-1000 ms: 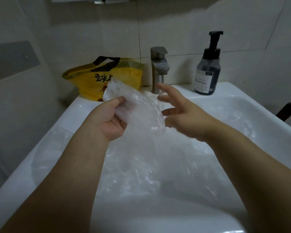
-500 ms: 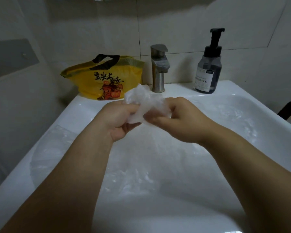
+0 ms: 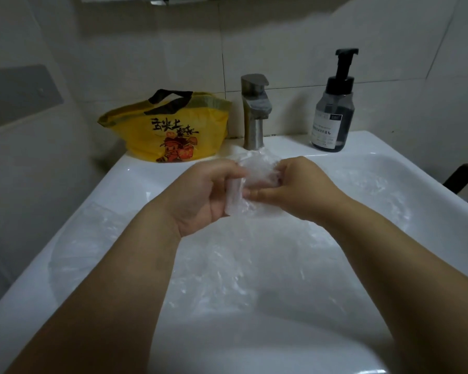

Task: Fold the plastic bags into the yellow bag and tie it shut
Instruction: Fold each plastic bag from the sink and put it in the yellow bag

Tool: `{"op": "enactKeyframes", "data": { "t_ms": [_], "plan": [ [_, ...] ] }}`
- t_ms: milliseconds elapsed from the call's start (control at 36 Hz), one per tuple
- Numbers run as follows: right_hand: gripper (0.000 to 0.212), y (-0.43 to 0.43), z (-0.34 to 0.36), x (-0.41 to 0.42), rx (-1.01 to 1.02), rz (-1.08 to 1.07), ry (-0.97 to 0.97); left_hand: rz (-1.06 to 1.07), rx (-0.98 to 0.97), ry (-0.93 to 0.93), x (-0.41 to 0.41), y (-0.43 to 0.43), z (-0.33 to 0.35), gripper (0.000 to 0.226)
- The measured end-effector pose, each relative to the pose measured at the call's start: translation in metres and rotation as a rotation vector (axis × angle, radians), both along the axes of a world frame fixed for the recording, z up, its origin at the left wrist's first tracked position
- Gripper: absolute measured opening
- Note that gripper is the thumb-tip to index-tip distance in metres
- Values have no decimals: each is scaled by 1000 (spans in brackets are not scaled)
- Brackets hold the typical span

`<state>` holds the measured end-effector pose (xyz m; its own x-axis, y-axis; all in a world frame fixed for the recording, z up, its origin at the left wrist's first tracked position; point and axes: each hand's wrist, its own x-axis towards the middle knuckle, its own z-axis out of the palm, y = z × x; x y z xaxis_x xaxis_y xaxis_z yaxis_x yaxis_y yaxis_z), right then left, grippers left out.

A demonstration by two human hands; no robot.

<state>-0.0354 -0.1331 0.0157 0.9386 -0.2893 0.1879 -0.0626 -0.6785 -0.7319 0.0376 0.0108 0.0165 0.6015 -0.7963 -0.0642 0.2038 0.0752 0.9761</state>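
Standing on the back left of the sink (image 3: 135,179) rim is one yellow bag (image 3: 170,130), its mouth not tied and nothing being put in it yet. To its right, the left hand (image 3: 206,195) grips one clear plastic bag (image 3: 257,168), and the right hand (image 3: 300,190) pinches the same bag from the other side. The two hands are close together, clamped on it. A second ago the right hand was open and apart from the bag, and the bag was larger. Now it is a small bundle, so the fold seems nearly made. More clear plastic (image 3: 227,265) lies in the basin below; how many bags cannot be told. Behind stand one tap (image 3: 254,112) and one pump bottle (image 3: 333,117).
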Motion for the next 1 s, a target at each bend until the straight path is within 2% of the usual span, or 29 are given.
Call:
{"op": "enactKeyframes", "data": {
  "t_ms": [83, 167, 278, 306, 333, 417, 500, 556, 639, 722, 778, 833, 861, 944, 1000],
  "plan": [
    [30, 1, -1, 1, -30, 29, -23, 109, 79, -197, -4, -4, -3, 34],
    [40, 2, 0, 0, 7, -3, -83, 265, 85, -173, 0, -5, -5, 27],
    [77, 2, 5, -1, 489, 35, -15, 338, 43, -154, 4, -3, -3, 24],
    [79, 2, 5, -2, 579, 62, 21, 336, 38, -158, 4, -3, -3, 24],
    [73, 3, 6, -2, 652, 93, 48, 332, 38, -158, 3, -3, -2, 23],
    [33, 5, 5, -3, 781, 148, 40, 339, 66, -150, 2, -3, 0, 19],
    [8, 4, 7, -3, 776, 158, 16, 302, 19, -120, 1, 0, 4, 27],
    [11, 2, 7, -3, 718, 167, 42, 228, -6, -122, -1, 2, 6, 39],
    [18, 0, 5, -2, 669, 166, 92, 218, 46, -166, -2, 1, 3, 35],
    [27, 1, 5, -1, 847, 193, 72, 346, 69, -176, 3, -2, -1, 24],
    [44, 1, 9, -2, 1008, 266, 136, 433, 33, -147, 6, -2, -2, 21],
    [57, 4, 10, -3, 1057, 331, 221, 469, -5, -133, 8, -3, -2, 25],
    [54, 6, 9, -3, 1045, 338, 230, 472, -14, -132, 7, -3, -2, 26],
    [26, 8, 2, 2, 1012, 200, 147, 446, -36, -104, 3, -6, -3, 26],
    [22, 6, 2, 5, 1035, 122, 82, 415, -67, -44, 2, -7, 0, 20]
  ]
}}
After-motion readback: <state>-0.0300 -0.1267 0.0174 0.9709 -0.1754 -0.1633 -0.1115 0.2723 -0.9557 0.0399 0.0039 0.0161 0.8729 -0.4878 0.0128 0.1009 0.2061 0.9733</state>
